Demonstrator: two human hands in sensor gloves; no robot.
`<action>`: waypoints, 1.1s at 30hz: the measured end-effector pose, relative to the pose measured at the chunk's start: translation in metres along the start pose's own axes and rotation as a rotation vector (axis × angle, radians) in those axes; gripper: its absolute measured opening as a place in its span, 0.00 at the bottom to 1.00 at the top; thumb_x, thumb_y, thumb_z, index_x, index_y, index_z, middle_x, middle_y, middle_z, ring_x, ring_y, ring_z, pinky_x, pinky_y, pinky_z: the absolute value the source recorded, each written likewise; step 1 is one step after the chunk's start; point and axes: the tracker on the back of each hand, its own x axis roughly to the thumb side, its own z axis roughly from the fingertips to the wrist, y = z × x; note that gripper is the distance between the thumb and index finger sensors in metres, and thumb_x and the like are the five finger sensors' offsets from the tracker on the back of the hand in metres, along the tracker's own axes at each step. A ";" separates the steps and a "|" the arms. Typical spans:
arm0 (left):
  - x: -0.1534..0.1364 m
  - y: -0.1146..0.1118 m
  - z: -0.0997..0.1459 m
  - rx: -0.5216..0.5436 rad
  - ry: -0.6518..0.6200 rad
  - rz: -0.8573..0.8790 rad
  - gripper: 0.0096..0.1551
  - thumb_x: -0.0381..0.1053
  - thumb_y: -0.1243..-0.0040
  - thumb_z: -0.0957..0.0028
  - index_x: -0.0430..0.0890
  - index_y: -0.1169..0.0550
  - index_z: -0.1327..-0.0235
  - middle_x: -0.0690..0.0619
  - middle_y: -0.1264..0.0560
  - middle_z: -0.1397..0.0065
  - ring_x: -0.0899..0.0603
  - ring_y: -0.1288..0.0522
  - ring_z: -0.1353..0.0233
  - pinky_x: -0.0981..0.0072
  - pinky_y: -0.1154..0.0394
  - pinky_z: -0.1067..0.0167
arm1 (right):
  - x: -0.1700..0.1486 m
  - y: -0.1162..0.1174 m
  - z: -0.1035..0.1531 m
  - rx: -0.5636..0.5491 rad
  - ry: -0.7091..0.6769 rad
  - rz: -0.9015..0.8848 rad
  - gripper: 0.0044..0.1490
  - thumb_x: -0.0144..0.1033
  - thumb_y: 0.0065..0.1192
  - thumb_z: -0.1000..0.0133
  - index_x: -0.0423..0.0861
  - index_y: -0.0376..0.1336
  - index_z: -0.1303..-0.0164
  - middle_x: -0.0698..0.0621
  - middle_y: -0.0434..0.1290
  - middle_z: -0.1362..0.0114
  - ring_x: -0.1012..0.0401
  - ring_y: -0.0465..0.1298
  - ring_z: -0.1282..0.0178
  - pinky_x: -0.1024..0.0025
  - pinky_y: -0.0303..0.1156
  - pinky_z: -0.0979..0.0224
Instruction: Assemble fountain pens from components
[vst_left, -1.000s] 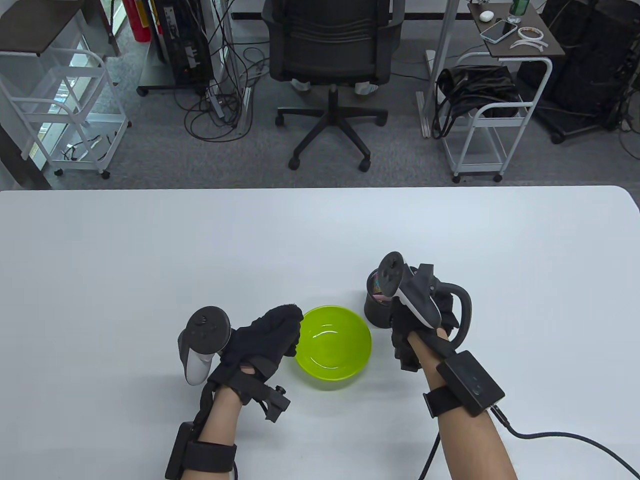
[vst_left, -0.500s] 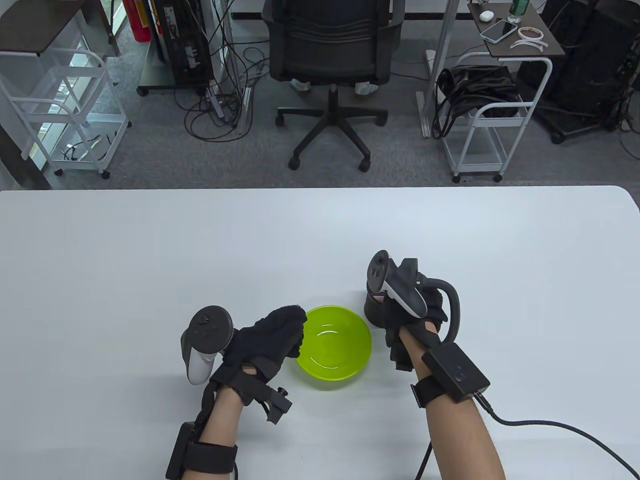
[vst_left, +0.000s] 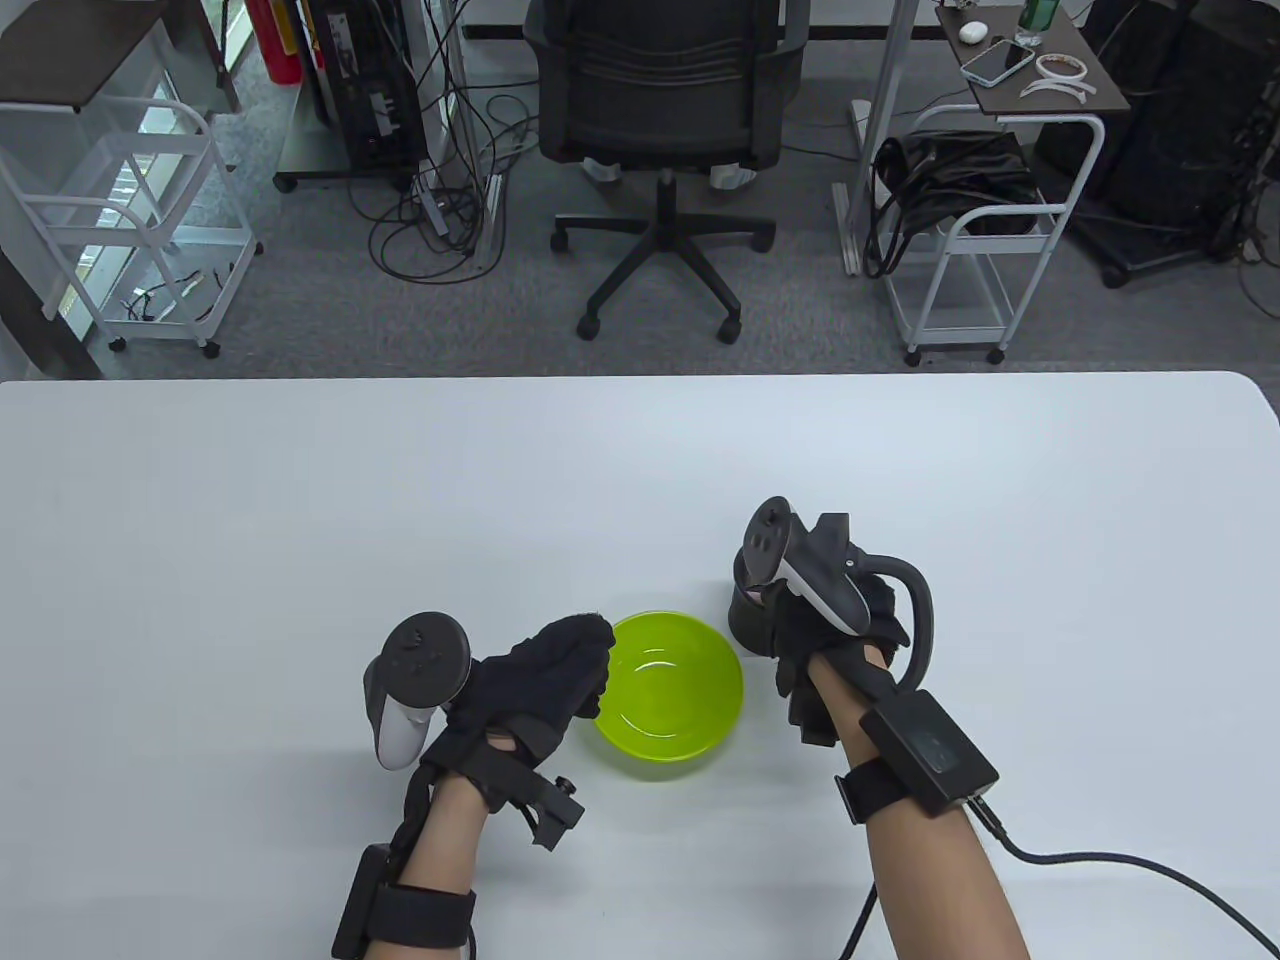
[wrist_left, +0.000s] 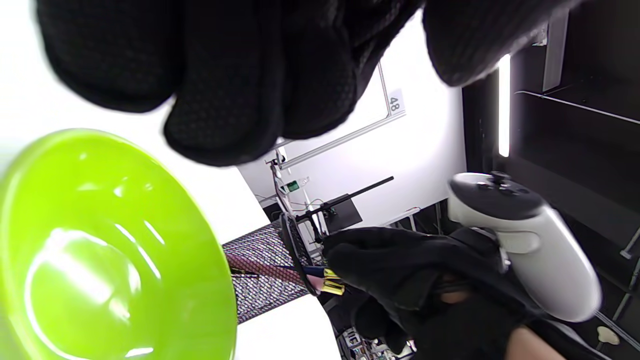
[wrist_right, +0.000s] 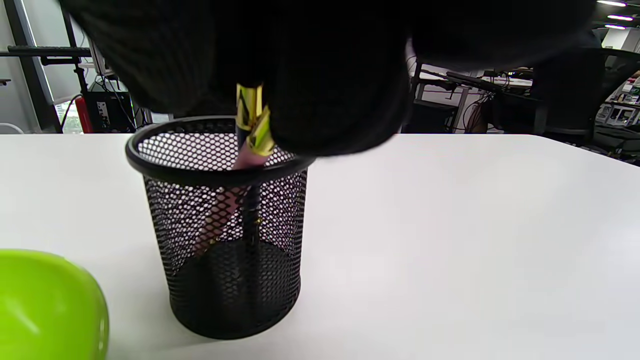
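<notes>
On the white table (vst_left: 300, 520) we see a lime-green bowl (vst_left: 668, 690) and, just to its right, a black mesh pen cup (wrist_right: 220, 225). Our left hand (vst_left: 535, 680) hovers at the bowl's left rim, fingers curled and holding nothing. Our right hand (vst_left: 825, 630) sits over the cup — its fingers grip the gold-banded tops of two pens (wrist_right: 251, 122), one pink, one dark, standing inside.

Left hand (vst_left: 530, 680): I hold it low, its fingers (wrist_left: 225, 100) curled loosely downward, gripping nothing.
Right hand (vst_left: 830, 630): I hold it raised, palm down, fingers bunched (grip hidden).
Forearms: both bare, strapped at the wrists.
</notes>
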 end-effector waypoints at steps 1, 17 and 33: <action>0.000 0.001 0.001 0.016 0.008 -0.021 0.35 0.61 0.46 0.42 0.39 0.29 0.31 0.43 0.21 0.43 0.40 0.18 0.51 0.40 0.25 0.49 | -0.002 -0.003 0.003 -0.010 -0.006 -0.005 0.35 0.52 0.67 0.51 0.56 0.68 0.31 0.50 0.74 0.29 0.59 0.83 0.69 0.61 0.80 0.68; 0.010 0.007 0.008 0.176 0.062 -0.403 0.40 0.64 0.44 0.43 0.42 0.34 0.25 0.37 0.36 0.27 0.32 0.33 0.31 0.33 0.38 0.35 | 0.017 0.013 0.090 -0.301 -0.322 -0.174 0.52 0.60 0.66 0.52 0.53 0.53 0.20 0.48 0.55 0.16 0.48 0.63 0.22 0.43 0.68 0.34; -0.019 -0.030 -0.008 -0.133 0.149 -0.659 0.50 0.68 0.50 0.42 0.53 0.60 0.21 0.46 0.70 0.18 0.37 0.76 0.20 0.35 0.68 0.29 | 0.019 0.062 0.085 -0.064 -0.414 -0.223 0.59 0.66 0.59 0.51 0.56 0.38 0.17 0.52 0.35 0.14 0.51 0.39 0.13 0.34 0.43 0.20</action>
